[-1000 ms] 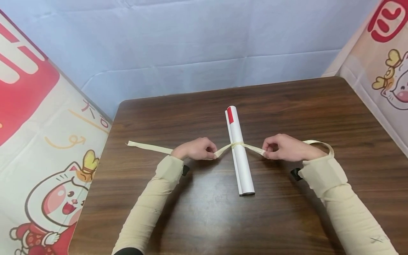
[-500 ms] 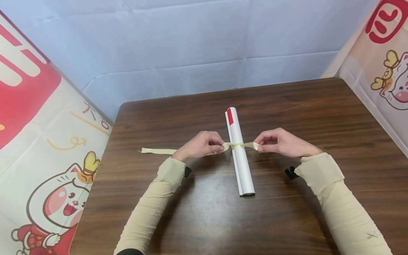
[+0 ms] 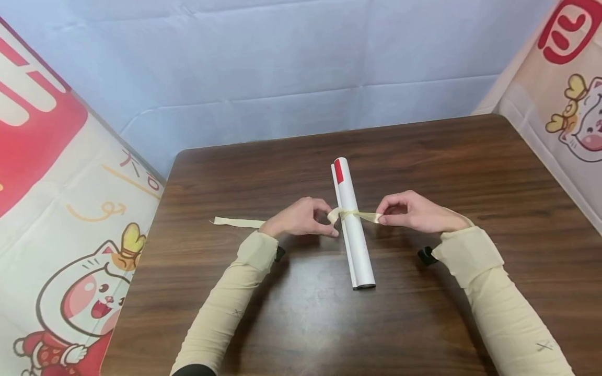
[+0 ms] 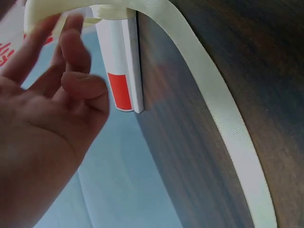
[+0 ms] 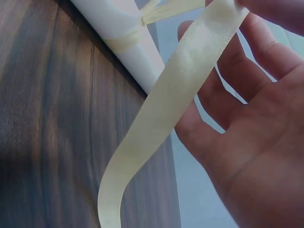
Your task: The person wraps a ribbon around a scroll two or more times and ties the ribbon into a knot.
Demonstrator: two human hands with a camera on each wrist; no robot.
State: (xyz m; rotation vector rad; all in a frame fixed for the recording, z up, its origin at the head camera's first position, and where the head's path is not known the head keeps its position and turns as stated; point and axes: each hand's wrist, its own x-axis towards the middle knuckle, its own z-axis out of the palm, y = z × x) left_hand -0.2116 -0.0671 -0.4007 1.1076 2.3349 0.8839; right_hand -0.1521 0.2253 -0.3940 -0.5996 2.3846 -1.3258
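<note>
A white paper roll (image 3: 361, 250) with a red patch near its far end lies lengthwise on the table. A cream satin ribbon (image 3: 365, 215) is wrapped and crossed around its middle. Right of the roll, my right hand (image 3: 416, 213) pinches one ribbon end between thumb and fingertips; the tail droops past the palm in the right wrist view (image 5: 161, 99). My left hand (image 3: 298, 216) is at the roll's left side, thumb and fingers spread apart. In the left wrist view the ribbon (image 4: 209, 80) arches over the fingertips, and its tail runs back behind the wrist.
The dark wood-grain table (image 3: 263, 172) has rounded far corners. A pale blue cloth (image 3: 301, 68) hangs behind it, with printed cartoon panels (image 3: 84, 292) at both sides. Black wrist cameras (image 3: 427, 256) jut out below the hands.
Both hands have moved inward toward the roll. The left hand's pinch on the ribbon has loosened, thumb now apart from the fingers, and a small ribbon loop stands beside the roll.
</note>
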